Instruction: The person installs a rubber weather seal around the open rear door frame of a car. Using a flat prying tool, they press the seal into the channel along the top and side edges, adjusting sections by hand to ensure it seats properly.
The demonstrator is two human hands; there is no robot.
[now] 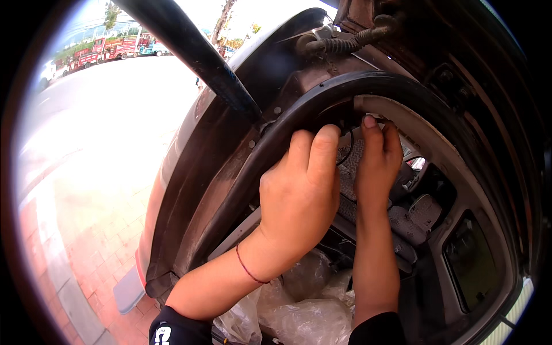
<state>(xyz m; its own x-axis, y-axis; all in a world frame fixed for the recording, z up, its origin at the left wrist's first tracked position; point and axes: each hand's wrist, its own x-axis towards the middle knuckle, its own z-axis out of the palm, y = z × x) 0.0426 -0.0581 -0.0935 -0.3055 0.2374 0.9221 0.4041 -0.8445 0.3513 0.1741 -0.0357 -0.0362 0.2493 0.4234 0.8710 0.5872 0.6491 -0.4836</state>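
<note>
My left hand is raised at the upper left of a vehicle's rear opening, its fingers curled closed; their tips and whatever they hold are hidden behind the hand. A thin black cable loops in the gap between my hands and passes out of sight behind the left one. To its right, my right hand is closed in a pinch, thumb uppermost, beside the edge of the beige inner trim. Something small and dark shows at those fingertips, too little to name. Around the opening runs a black rubber seal.
A black strut slants down to the body at upper left. Overhead hangs the raised tailgate with a ribbed cable sleeve. Below my arms lies clear plastic sheeting; patterned seats stand deeper inside. Outside are paving and parked red vehicles.
</note>
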